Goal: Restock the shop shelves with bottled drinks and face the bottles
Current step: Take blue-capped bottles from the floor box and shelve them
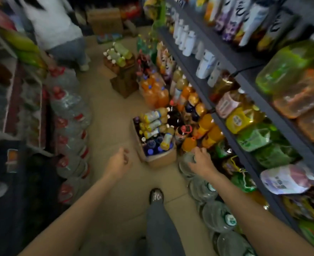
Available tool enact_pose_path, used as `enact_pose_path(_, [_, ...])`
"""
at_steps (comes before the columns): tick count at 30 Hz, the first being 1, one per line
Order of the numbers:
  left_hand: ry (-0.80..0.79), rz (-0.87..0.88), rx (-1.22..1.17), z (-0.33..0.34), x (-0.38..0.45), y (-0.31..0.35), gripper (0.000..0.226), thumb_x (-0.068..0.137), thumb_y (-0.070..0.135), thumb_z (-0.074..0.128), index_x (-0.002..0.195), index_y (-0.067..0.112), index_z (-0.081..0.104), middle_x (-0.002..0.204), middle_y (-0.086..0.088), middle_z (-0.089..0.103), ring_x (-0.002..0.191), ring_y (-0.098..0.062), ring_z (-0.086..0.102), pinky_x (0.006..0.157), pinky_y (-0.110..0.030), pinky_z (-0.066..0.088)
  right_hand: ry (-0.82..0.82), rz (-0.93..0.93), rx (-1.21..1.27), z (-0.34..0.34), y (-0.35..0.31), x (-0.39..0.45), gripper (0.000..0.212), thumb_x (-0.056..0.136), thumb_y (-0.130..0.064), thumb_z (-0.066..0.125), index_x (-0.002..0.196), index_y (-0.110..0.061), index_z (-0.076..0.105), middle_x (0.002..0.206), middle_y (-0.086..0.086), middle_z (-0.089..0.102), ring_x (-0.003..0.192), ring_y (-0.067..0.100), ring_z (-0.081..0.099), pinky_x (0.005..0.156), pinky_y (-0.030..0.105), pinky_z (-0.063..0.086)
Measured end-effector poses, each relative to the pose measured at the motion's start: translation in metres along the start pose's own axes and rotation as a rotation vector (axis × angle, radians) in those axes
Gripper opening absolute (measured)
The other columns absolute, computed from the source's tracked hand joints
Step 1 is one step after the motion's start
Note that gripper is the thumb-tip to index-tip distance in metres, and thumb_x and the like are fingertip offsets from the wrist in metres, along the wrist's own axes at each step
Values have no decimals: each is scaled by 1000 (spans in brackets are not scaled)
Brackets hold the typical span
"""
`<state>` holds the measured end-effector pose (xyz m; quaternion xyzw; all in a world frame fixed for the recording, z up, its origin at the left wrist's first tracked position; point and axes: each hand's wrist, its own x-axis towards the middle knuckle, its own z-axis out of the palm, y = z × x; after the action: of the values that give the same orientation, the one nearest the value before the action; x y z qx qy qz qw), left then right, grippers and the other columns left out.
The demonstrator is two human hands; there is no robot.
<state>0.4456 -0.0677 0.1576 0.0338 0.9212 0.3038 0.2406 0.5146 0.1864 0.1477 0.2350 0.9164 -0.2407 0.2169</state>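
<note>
Right grip (pixel 201 159): curled down over the top of a clear bottle (pixel 188 157), fingers wrapped on its cap end; blur hides how firm the hold is.
Left grip (pixel 120 159): loosely curled, holding nothing, hanging over bare floor (pixel 104 126).
Carton of drinks (pixel 160 157): just ahead of the right grip and slightly to its left; ahead and to the right of the left grip, with a gap of floor between.
Bottles in carton (pixel 152 124): mixed; some lying with long axis across the carton, caps toward the left, others standing with caps up.
Orange bottles (pixel 206 130): just beyond the right grip, at the foot of the shelves (pixel 232 137).
Clear bottle row (pixel 217 217): running back from the right grip toward the body, close along the shelf base.
Nearer hand: right, to both shelf and carton by judgement; left well placed to take a lying bottle from the carton's near side.
Likely hinge of next move: lifting the gripped bottle straight up, then rightward to the shelf.
Risk: knocking the crowded orange bottles just beyond the knuckles.
</note>
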Motion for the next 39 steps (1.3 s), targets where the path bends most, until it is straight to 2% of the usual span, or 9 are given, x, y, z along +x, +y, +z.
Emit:
enact_pose_path(11, [-156,-54,-35,100,234,-40,35,84,1,58,118,3,52,100,-11,53,88,-26,56,70,-20,39,-127,103,122,111,3,254,32,88,-16,59,116,-3,49,122,20,45,115,36,44,94,41,39])
enact_pose_path(13, [-202,-27,-13,141,276,-61,36,84,4,59,120,5,51,106,-13,54,94,-29,57,79,-31,46,-78,83,109,150,7,299,31,87,-16,59,113,-2,51,126,21,42,113,37,44,92,40,38])
enact_pose_path(17, [-245,43,130,219,344,-108,42,84,13,61,124,12,49,123,-10,53,108,-28,53,87,-35,42,-41,-232,-269,233,19,374,43,86,-25,58,125,-10,47,130,12,42,121,31,38,103,40,29])
enact_pose_path(22, [-303,114,299,295,392,-163,45,86,16,58,129,9,46,126,-14,45,111,-30,49,90,-32,36,-99,-536,-641,312,17,427,41,91,-7,44,132,-5,42,136,16,40,129,32,34,114,40,13])
enact_pose_path(27, [-364,178,391,340,419,-194,49,88,19,58,134,12,42,134,-11,39,115,-31,46,101,-36,36,9,-551,-866,352,36,448,43,78,-9,32,73,-15,75,96,7,71,71,24,66,93,40,49])
enact_pose_path(31, [-327,200,591,355,434,-196,56,89,16,57,139,17,32,138,-13,31,118,-33,43,98,-38,37,80,-527,-932,356,42,453,6,69,-16,68,64,-16,71,70,6,68,65,22,64,90,36,51])
enact_pose_path(35, [-354,201,620,346,432,-197,64,85,16,61,139,17,27,131,-16,36,115,-35,45,94,-38,38,9,-523,-913,349,44,453,19,49,-23,83,59,-16,69,58,3,65,61,20,64,83,33,54])
enact_pose_path(37, [-327,221,532,335,427,-196,58,82,17,63,132,15,34,125,-15,39,110,-35,47,89,-37,40,30,-510,-891,338,39,453,21,55,-22,81,70,-13,69,67,6,67,67,22,64,82,31,52])
enact_pose_path(39, [-310,230,406,321,419,-194,51,79,16,66,123,14,41,120,-14,41,106,-32,47,83,-34,38,-12,-490,-759,331,31,454,30,80,-14,63,109,-6,59,103,14,63,94,29,60,92,35,42])
